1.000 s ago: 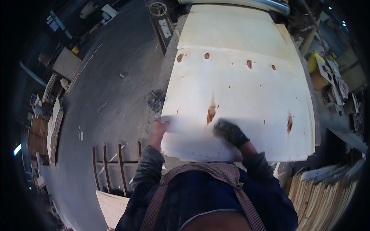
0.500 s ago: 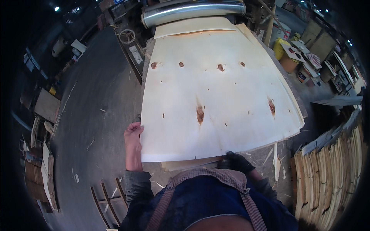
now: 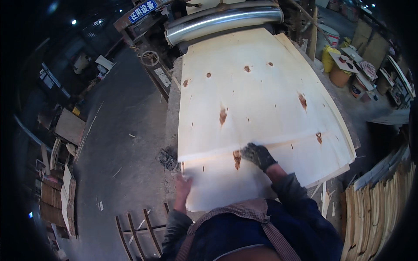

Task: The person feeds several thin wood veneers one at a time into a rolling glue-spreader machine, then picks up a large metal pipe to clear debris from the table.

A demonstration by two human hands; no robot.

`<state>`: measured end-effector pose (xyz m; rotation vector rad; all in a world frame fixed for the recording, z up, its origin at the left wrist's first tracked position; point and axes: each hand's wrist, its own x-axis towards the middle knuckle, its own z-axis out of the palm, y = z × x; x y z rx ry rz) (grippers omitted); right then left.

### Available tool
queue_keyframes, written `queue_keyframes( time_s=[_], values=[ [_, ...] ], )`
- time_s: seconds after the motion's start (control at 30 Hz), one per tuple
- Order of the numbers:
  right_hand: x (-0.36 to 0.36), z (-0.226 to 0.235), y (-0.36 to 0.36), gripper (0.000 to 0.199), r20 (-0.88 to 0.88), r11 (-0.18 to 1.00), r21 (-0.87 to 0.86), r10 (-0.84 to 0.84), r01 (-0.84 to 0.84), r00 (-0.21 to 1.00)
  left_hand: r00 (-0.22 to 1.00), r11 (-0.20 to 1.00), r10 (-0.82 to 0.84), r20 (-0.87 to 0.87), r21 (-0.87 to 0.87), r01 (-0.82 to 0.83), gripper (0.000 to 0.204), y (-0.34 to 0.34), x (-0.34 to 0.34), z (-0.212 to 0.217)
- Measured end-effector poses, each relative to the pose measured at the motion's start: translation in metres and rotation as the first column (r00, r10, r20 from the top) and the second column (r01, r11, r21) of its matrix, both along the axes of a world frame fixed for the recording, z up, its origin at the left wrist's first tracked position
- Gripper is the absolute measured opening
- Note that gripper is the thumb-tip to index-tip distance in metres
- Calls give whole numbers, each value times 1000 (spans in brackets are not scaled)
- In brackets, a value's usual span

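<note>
From the head cam, the big pale wood sheet (image 3: 261,100) takes up the middle of the view, lying flat on a pile of similar ones, with brown knots dotted over it. Its far end sits just short of a shiny metal roller (image 3: 224,22), and its near end comes right up to the person's checked apron (image 3: 237,209). There's a line running across the near part, could be a ridge or an overlapping edge, can't tell which.

Left hand (image 3: 183,188) is bare and pretty blurry, right at the sheet's left edge near the close corner. Can't tell if it's pinching the edge or just touching it. Right hand (image 3: 257,157) has a dark glove on, palm down over the sheet right beside a brown knot, fingers loosely spread and a bit bent, nothing gripped as far as it shows.

Around that: a dark crumpled lump (image 3: 166,159) just left of the sheet, a rack of thin bars (image 3: 150,228) on the floor at lower left, a stack of wood sheets (image 3: 379,213) standing over on the right, and a handwheel (image 3: 149,58) left of the roller.
</note>
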<state>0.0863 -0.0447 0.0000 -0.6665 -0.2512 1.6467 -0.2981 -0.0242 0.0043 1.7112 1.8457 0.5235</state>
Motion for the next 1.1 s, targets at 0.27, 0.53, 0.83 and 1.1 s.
queue_keyframes(
  time_s=[0.27, 0.53, 0.83, 1.1],
  values=[
    [25, 25, 90, 28, -118, 980, -2, -200, 201, 973, 994, 977, 83, -75, 205, -66, 69, -21, 17, -34],
    [-23, 22, -44, 19, -37, 954, -85, 285, -287, 958, 907, 994, 64, 416, -104, -23, 44, 5, -15, -42],
    [-48, 3, -183, 30, -192, 931, -169, 292, -325, 937, 505, 1000, 9, 863, -6, -9, 30, -18, 22, 92],
    [-44, 75, -203, 26, 248, 911, -402, 203, -90, 947, 370, 998, -7, 929, -14, 53, 31, -17, 41, 185]
  ],
)
